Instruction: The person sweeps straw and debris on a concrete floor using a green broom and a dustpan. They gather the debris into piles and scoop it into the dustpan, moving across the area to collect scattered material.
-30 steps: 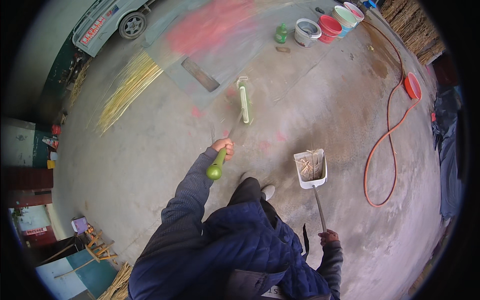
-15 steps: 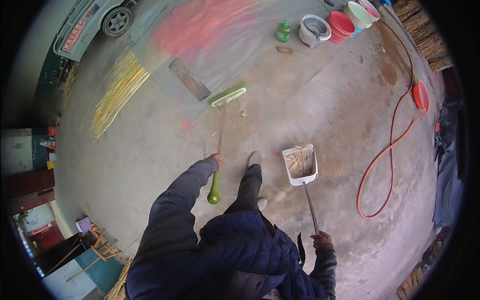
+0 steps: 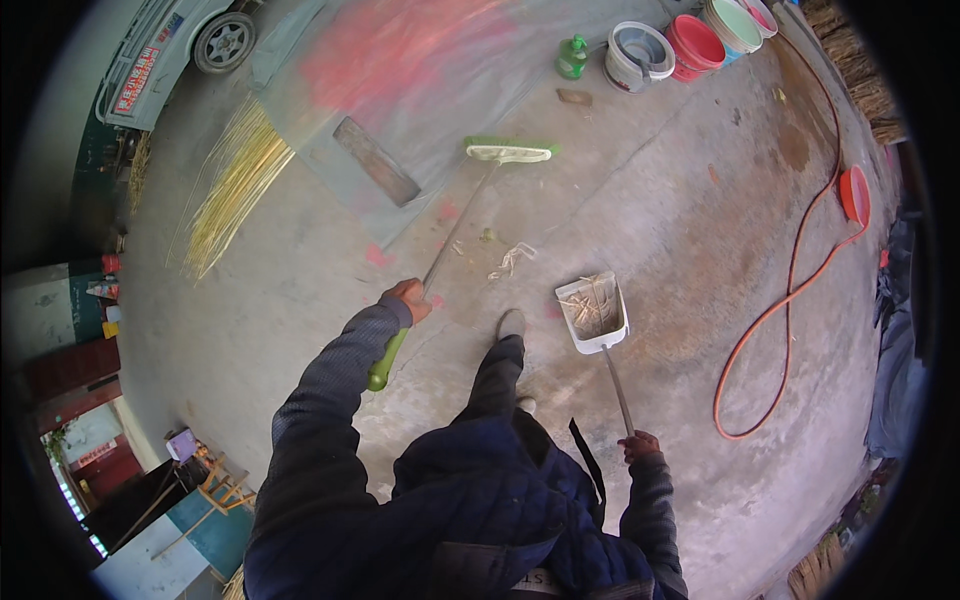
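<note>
My left hand [image 3: 410, 298] is closed around the broom's handle, just above its green grip [image 3: 388, 362]. The broom head [image 3: 508, 152], a pale bar with green bristles, is out ahead near the corner of a grey sheet. My right hand [image 3: 640, 446] grips the end of a long dustpan handle [image 3: 618, 390]. The white dustpan [image 3: 602, 343] is down by the floor, right of my foot, with pale straw-like scraps [image 3: 590, 300] inside. Between broom and dustpan lies a loose tangle of pale strips [image 3: 512, 260] on the concrete, beside a small yellowish bit [image 3: 487, 235].
A grey sheet [image 3: 330, 190] with pink powder and a wooden plank [image 3: 375, 160] spreads ahead. Yellow stalks [image 3: 240, 190] lie left. Buckets [image 3: 640, 75] and a green bottle [image 3: 572, 57] stand far right. An orange hose [image 3: 740, 350] loops on the right, near a red basin [image 3: 855, 195].
The broom head has swung right and farther out, while my left hand shifted left and forward. Pale strips now show on the floor ahead of my foot. My right hand still holds the dustpan.
</note>
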Motion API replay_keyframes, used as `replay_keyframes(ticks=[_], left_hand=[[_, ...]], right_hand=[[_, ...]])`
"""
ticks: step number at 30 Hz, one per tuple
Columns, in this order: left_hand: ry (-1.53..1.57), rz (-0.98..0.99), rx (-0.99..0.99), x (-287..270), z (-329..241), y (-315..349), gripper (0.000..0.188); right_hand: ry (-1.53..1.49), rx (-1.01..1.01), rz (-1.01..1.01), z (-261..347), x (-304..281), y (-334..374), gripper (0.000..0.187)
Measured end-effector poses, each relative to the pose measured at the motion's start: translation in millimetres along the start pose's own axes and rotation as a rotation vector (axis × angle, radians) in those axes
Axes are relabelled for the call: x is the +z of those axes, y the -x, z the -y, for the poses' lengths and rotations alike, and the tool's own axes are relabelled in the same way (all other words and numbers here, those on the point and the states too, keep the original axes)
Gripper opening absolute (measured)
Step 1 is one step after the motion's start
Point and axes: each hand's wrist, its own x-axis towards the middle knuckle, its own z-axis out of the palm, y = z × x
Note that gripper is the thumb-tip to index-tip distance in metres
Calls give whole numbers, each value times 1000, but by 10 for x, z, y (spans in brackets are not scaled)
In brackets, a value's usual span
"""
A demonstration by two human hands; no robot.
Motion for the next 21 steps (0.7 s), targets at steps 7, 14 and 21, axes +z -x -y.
replay_keyframes(ticks=[7,14,21], left_hand=[[-228,229,-56,309,-68,-1098,44],[-265,211,-82,615,214,483,27],[310,248,-557,693,-169,1507,22]], right_hand=[[190,3,10,416,53,-121,13],[438,17,64,819,13,-558,9],[620,9,50,1337,-62,-817,10]])
